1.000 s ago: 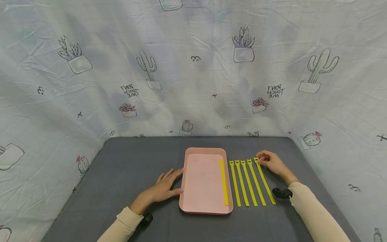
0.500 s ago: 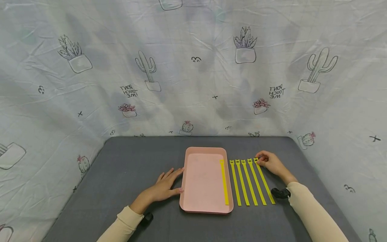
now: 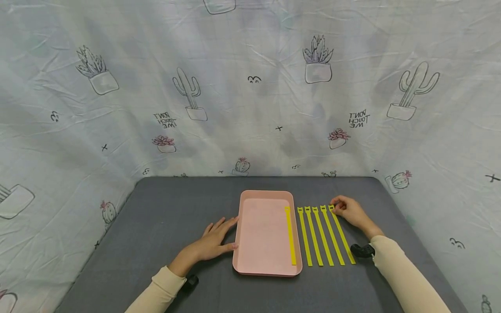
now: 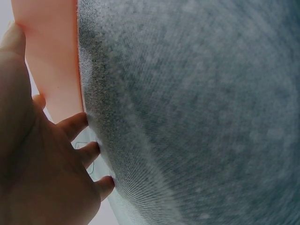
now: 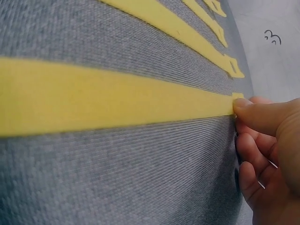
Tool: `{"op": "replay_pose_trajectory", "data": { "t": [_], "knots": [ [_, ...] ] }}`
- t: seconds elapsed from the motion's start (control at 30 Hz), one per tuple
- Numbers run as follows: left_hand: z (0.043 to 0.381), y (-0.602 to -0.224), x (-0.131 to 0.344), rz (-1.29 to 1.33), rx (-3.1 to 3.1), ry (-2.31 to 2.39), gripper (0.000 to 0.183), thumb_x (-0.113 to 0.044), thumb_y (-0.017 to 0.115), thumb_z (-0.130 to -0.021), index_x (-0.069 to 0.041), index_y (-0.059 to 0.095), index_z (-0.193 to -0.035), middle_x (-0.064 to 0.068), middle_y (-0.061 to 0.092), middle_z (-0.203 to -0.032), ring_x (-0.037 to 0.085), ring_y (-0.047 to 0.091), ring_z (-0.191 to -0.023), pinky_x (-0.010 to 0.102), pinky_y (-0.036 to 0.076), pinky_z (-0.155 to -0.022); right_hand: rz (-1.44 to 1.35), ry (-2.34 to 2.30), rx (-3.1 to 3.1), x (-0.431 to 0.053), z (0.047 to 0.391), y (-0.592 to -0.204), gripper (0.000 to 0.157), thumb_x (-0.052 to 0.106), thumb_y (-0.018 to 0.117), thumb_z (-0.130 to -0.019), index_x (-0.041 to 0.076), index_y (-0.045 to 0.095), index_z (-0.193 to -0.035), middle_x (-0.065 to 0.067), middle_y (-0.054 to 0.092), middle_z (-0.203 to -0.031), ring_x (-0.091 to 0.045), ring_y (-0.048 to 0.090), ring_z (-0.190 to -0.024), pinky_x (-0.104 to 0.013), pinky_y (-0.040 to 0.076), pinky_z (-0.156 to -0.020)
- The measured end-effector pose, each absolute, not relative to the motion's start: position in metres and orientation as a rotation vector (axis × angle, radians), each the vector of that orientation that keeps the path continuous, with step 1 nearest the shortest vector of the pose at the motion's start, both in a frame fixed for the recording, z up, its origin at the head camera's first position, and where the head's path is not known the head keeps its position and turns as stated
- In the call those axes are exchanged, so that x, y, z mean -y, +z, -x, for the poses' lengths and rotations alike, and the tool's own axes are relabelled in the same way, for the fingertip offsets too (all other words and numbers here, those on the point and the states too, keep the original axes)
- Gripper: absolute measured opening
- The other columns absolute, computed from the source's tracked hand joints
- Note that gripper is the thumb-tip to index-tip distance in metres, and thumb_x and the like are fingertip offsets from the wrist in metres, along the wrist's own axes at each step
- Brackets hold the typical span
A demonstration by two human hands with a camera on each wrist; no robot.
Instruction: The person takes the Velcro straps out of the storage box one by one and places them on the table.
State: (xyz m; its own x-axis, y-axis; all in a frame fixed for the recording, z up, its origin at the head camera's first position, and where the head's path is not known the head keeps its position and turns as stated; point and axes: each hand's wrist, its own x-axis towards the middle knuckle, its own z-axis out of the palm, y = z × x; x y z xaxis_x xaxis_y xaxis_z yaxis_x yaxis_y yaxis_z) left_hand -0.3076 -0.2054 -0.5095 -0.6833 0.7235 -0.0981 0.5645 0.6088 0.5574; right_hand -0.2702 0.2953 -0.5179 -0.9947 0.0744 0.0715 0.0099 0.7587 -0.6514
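Observation:
A pink tray [image 3: 262,237] lies on the table with one yellow cable strap [image 3: 290,237] along its right side. My left hand [image 3: 207,247] rests beside it, fingers spread and mostly straight, fingertips and thumb touching its left rim. To the right of the tray lies a row of several more yellow straps [image 3: 317,237], slotted heads at the far end. My right hand [image 3: 351,213] pinches the head of the rightmost strap [image 3: 344,238]. In the right wrist view the thumb presses on that strap's head [image 5: 237,97], with the other fingers curled beside it; the strap's length lies flat.
A dark grey cloth [image 3: 188,200] covers the table. Behind it and at both sides hangs a pale curtain [image 3: 250,104] printed with cacti. A black wrist device [image 3: 362,251] sits at the right sleeve, another device [image 3: 191,281] at the left.
My right hand and the rightmost strap have shifted very slightly to the left. My left hand and the tray stay in place.

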Motion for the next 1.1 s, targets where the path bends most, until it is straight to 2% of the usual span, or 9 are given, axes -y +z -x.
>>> {"op": "replay_pose_trajectory", "data": {
  "t": [0.27,0.57,0.8,0.97,1.1],
  "knots": [
    [0.307,-0.509,0.206,-1.037,-2.524,0.715,0.081,-0.052,0.057,-0.097,-0.023,0.016,-0.161,0.006,0.02,-0.167,0.042,0.011,-0.154,0.073,0.006,-0.115,0.072,1.037,2.859,-0.291,0.269,-0.517,0.024,0.008,0.068,-0.092,0.001,0.064,-0.115,-0.005,0.059,-0.077,-0.009,0.049,-0.062,-0.026,0.04,-0.06],
    [0.308,-0.51,0.206,-1.045,-2.517,0.721,0.081,-0.052,0.057,-0.097,-0.024,0.017,-0.161,0.007,0.021,-0.167,0.042,0.012,-0.154,0.074,0.007,-0.115,0.064,1.081,2.785,-0.289,0.265,-0.512,0.028,0.004,0.065,-0.094,-0.001,0.061,-0.121,-0.009,0.059,-0.08,-0.008,0.049,-0.06,-0.025,0.041,-0.057],
    [0.308,-0.509,0.206,-1.056,-2.529,0.717,0.08,-0.051,0.057,-0.097,-0.021,0.019,-0.16,0.008,0.022,-0.166,0.043,0.013,-0.154,0.074,0.008,-0.115,0.036,1.085,2.672,-0.272,0.264,-0.488,0.025,0.007,0.062,-0.097,0.002,0.063,-0.122,-0.013,0.063,-0.088,-0.019,0.056,-0.067,-0.026,0.042,-0.056],
    [0.307,-0.507,0.205,-1.052,-2.528,0.728,0.08,-0.051,0.058,-0.097,-0.02,0.02,-0.16,0.009,0.023,-0.166,0.044,0.015,-0.153,0.074,0.009,-0.114,-0.002,1.095,2.617,-0.251,0.259,-0.471,0.021,0.012,0.062,-0.098,0.006,0.065,-0.118,-0.012,0.065,-0.092,-0.017,0.059,-0.073,-0.025,0.045,-0.059],
    [0.307,-0.508,0.206,-1.04,-2.529,0.723,0.081,-0.052,0.058,-0.096,-0.021,0.019,-0.16,0.007,0.023,-0.166,0.043,0.014,-0.154,0.073,0.008,-0.115,-0.023,1.153,2.597,-0.233,0.256,-0.462,0.021,0.012,0.061,-0.099,0.006,0.065,-0.118,-0.013,0.065,-0.094,-0.021,0.061,-0.077,-0.025,0.047,-0.062]
  ]
}}
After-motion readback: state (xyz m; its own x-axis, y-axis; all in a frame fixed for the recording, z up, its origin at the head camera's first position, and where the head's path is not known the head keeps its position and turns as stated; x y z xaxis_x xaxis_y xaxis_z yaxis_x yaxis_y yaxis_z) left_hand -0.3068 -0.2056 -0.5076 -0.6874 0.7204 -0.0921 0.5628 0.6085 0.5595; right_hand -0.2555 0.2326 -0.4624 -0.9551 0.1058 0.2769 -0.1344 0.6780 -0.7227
